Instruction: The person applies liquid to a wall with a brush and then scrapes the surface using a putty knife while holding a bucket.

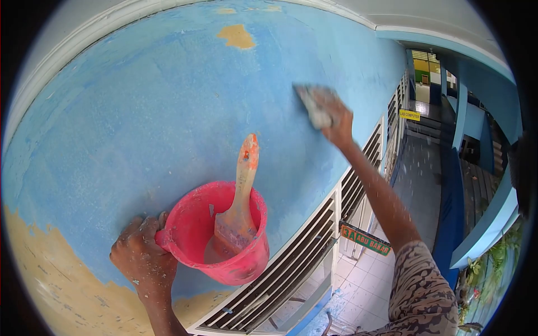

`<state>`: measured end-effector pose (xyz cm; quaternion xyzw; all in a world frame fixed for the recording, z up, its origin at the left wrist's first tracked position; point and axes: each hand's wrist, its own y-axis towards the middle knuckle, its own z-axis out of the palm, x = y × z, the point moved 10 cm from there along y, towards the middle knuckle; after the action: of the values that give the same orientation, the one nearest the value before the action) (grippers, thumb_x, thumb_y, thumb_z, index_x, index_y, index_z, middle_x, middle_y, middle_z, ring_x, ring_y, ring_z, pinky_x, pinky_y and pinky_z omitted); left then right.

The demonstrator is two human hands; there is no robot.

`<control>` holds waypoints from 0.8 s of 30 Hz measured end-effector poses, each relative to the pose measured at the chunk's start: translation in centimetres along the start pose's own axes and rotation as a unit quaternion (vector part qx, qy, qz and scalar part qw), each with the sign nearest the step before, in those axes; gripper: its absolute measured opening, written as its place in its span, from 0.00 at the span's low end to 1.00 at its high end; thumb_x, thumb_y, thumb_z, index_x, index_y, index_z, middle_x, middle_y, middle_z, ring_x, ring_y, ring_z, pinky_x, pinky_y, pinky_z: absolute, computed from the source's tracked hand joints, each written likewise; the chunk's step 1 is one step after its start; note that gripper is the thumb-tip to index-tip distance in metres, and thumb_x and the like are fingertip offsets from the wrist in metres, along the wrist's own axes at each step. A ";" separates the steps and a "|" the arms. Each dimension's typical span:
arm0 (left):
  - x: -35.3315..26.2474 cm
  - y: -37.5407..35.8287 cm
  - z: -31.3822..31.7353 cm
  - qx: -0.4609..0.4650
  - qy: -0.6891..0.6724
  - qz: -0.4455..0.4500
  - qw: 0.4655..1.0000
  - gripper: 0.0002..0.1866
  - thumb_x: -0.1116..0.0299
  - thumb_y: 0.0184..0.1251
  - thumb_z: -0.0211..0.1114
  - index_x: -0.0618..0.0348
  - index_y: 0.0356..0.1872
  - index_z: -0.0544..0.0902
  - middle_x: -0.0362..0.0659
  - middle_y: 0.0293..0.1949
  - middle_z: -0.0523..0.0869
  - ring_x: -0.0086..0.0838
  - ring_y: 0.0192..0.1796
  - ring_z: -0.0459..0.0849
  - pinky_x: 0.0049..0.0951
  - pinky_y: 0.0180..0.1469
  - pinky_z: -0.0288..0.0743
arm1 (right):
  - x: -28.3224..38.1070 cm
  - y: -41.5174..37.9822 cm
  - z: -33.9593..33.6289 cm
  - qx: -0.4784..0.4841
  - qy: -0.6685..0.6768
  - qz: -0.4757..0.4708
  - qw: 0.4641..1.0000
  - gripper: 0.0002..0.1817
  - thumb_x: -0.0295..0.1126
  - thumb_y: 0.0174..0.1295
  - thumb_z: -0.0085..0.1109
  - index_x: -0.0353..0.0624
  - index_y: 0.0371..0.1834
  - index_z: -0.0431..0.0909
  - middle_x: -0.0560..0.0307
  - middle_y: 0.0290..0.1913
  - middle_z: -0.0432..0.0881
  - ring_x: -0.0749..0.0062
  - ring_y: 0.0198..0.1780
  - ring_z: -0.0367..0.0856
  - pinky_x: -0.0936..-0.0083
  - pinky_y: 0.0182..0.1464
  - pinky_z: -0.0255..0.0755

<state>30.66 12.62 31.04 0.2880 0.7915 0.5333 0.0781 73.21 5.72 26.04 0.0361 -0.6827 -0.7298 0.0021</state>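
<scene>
My left hand (143, 255) is closed around the handle of a pink plastic dipper (185, 246), close to the wall. A paint brush (241, 196) stands in the dipper, bristles down, its pale wooden handle with an orange tip leaning above the rim. Some whitish liquid shows at the bottom. My right hand (335, 120) grips a scraper (311, 106), slightly blurred, with its blade at the blue painted wall (140, 117). The scraper's handle is mostly covered by my fingers.
Tan patches (67, 274) show where blue paint is gone. Below run white-framed louvre windows (291, 257). A hanging class sign (364, 239) and a yellow sign (409, 115) jut out over the tiled corridor floor (370, 274), where paint flakes lie. White flecks fall near my right arm.
</scene>
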 end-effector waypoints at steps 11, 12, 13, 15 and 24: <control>0.0 0.0 0.2 0.000 -0.016 -0.014 1.000 0.18 0.60 0.64 0.70 0.58 0.18 0.77 0.47 0.22 0.78 0.49 0.23 0.77 0.41 0.26 0.64 | -8.8 7.9 0.8 -0.104 -0.066 -0.045 0.991 0.30 0.51 0.64 0.55 0.42 0.61 0.83 0.43 0.57 0.86 0.49 0.58 0.86 0.66 0.59 0.78; 0.1 0.0 0.2 -0.003 -0.030 -0.016 0.999 0.18 0.61 0.63 0.70 0.59 0.18 0.77 0.47 0.21 0.77 0.48 0.23 0.75 0.40 0.26 0.63 | -9.9 11.3 0.8 -0.097 -0.049 -0.044 0.993 0.27 0.35 0.56 0.56 0.46 0.62 0.83 0.45 0.56 0.87 0.51 0.56 0.87 0.69 0.57 0.79; 0.1 0.0 0.2 -0.006 -0.043 -0.017 0.999 0.18 0.62 0.63 0.71 0.60 0.18 0.76 0.47 0.21 0.76 0.46 0.22 0.74 0.40 0.25 0.62 | -10.8 13.7 0.7 -0.083 -0.081 -0.011 0.993 0.32 0.27 0.48 0.53 0.51 0.62 0.84 0.47 0.56 0.87 0.53 0.53 0.88 0.70 0.54 0.79; -0.2 0.2 0.1 -0.003 -0.030 -0.004 1.000 0.18 0.63 0.62 0.71 0.60 0.18 0.76 0.47 0.20 0.75 0.45 0.22 0.73 0.39 0.25 0.61 | -12.5 14.4 1.0 -0.081 -0.088 0.018 0.993 0.28 0.31 0.53 0.54 0.51 0.61 0.84 0.47 0.55 0.87 0.55 0.49 0.89 0.71 0.52 0.79; 0.0 -0.2 0.1 -0.024 -0.006 0.016 1.000 0.17 0.64 0.61 0.71 0.59 0.17 0.77 0.44 0.19 0.74 0.41 0.20 0.73 0.38 0.24 0.60 | -0.5 -17.1 -0.2 0.031 -0.044 0.059 0.997 0.28 0.35 0.53 0.72 0.44 0.61 0.84 0.48 0.61 0.85 0.48 0.67 0.80 0.51 0.73 0.67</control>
<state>30.62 12.62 30.86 0.3020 0.7733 0.5516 0.0816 74.51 6.69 9.01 -0.0367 -0.7055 -0.7076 0.0138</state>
